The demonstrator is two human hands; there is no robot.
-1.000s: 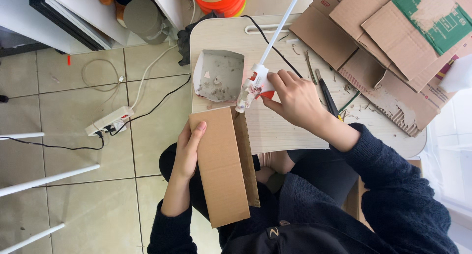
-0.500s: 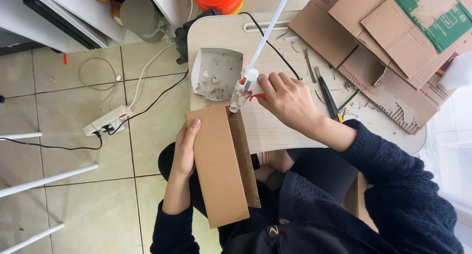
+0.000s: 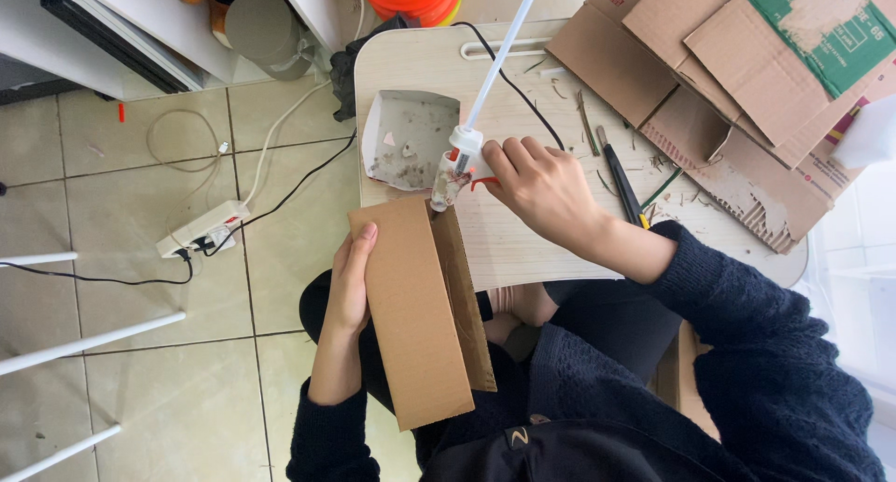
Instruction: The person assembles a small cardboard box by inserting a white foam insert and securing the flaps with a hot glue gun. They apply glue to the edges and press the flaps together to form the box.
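The right hand (image 3: 541, 188) was closed around the grip of a white hot-glue gun with a red trigger (image 3: 464, 160), fingers curled over its body, while a long translucent glue stick (image 3: 504, 53) stuck out of the gun's back and slanted up toward the top of the view. The gun's nozzle pointed down and touched, or nearly touched, the upper edge of a folded brown corrugated-cardboard piece (image 3: 415, 309), right at the corner where its broad face met a narrower side flap. That cardboard piece lay below and to the left of the right hand, hanging off the near edge of the pale wooden lap table (image 3: 523, 249) and over the person's lap. The left hand (image 3: 353, 281) lay flat along the cardboard's left edge, fingers pressed together and stretched upward, the thumb hidden behind the board. Just above the cardboard, on the table, sat a small white paper tray flecked with scraps (image 3: 406, 141). A black cord (image 3: 509, 81) ran across the tabletop behind the gun. Right of the hand lay a dark-handled cutter (image 3: 621, 179), and beyond it a heap of torn brown cardboard sheets (image 3: 709, 90). On the tiled floor at left rested a white power strip (image 3: 201, 228).
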